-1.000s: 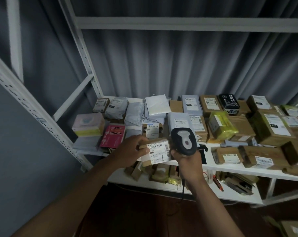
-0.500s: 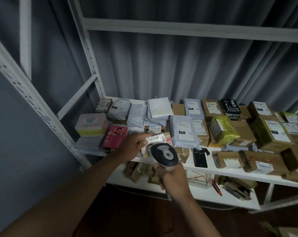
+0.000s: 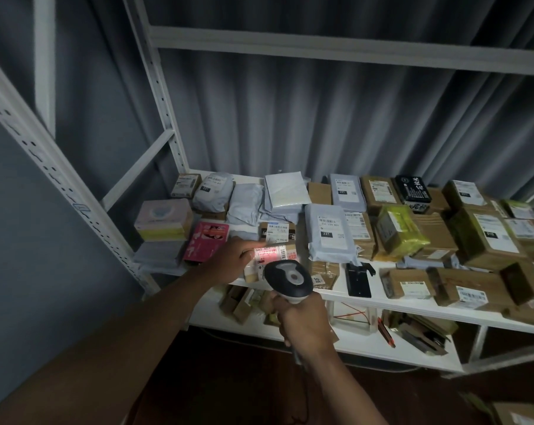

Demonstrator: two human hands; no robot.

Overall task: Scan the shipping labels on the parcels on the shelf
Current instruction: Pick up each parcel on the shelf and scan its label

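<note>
A small cardboard parcel is sitting at the front edge of the white shelf, toward its left end, with its shipping label facing up and glowing red where the scanner's light is falling across the barcode. The left hand is holding the parcel at its left side, fingers curled against it and the forefinger stretching along its far edge. Just in front of the parcel, the right hand is gripping the handle of a grey and black barcode scanner, whose head is pointing at the label from close by without touching it. Behind the parcel another small box with a white label is lying, and to its right a grey poly mailer marked 231 is resting on the shelf. To the left a pink packet and a pastel box are sitting near the shelf's upright post. A black scanner stand is lying flat just right of the scanner head. Further right, brown cartons, a yellow-green wrapped parcel and a black box with white lettering are crowding the shelf. On the lower shelf flattened cardboard pieces are lying. A grey curtain is hanging behind the rack.
</note>
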